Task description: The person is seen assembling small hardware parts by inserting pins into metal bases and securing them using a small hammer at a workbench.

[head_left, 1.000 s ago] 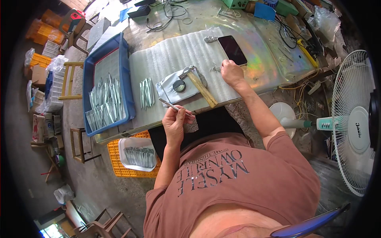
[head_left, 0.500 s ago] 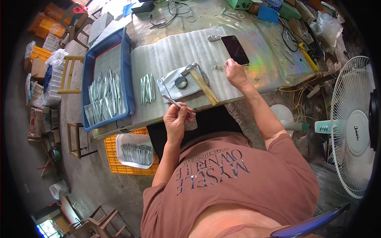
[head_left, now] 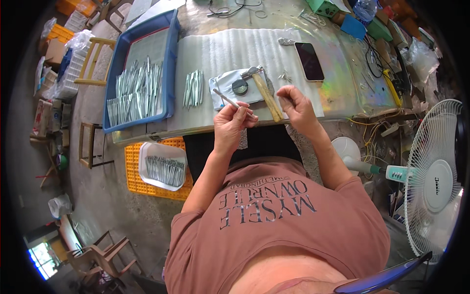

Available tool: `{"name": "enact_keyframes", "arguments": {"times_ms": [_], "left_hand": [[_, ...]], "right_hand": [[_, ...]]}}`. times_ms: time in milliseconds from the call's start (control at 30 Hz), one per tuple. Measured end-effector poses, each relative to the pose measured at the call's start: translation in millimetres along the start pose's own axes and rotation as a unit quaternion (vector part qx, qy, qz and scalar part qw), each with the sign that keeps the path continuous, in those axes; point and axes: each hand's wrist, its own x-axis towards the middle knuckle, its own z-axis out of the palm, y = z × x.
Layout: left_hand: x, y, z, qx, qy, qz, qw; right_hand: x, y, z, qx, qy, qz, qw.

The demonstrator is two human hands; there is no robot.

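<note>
Near the centre of the frame, a person's left hand [head_left: 232, 126] grips a slim metal tool [head_left: 226, 99] between thumb and fingers, its tip pointing to the upper left. Right of centre, the right hand [head_left: 301, 112] has its fingers curled inward; whether they hold anything, I cannot tell. Between the hands lies a wooden-handled hammer [head_left: 268, 98]. At upper left, a blue tray [head_left: 172, 68] contains many slender metal pieces [head_left: 139, 93].

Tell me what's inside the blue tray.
The blue tray holds a heap of slim metal pieces toward its near end; a pale flat surface shows toward the far end. The lowest pieces and whatever lies beneath them are covered.
</note>
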Motion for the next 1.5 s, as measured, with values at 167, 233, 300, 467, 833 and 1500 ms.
{"name": "enact_keyframes", "arguments": {"times_ms": [167, 233, 300, 467, 833, 1500], "left_hand": [[1, 5, 6, -0.052, 0.013, 0.009, 0.999], [1, 6, 6, -0.068, 0.013, 0.011, 0.998], [1, 5, 7, -0.083, 0.013, 0.011, 0.996], [-1, 4, 8, -0.085, 0.010, 0.019, 0.996], [-4, 5, 10, -0.058, 0.004, 0.013, 0.998], [22, 10, -10, 0.066, 0.063, 0.122, 0.988]], "right_hand": [[-13, -13, 18, 0.143, -0.111, 0.045, 0.982], [-14, -11, 24, 0.186, -0.141, 0.057, 0.971], [-15, -9, 29, 0.203, -0.157, 0.050, 0.965], [-14, -12, 33, 0.201, -0.151, 0.051, 0.967], [-14, -10, 35, 0.224, -0.149, 0.059, 0.961], [-18, -3, 54, 0.293, -0.021, 0.081, 0.953]]}}
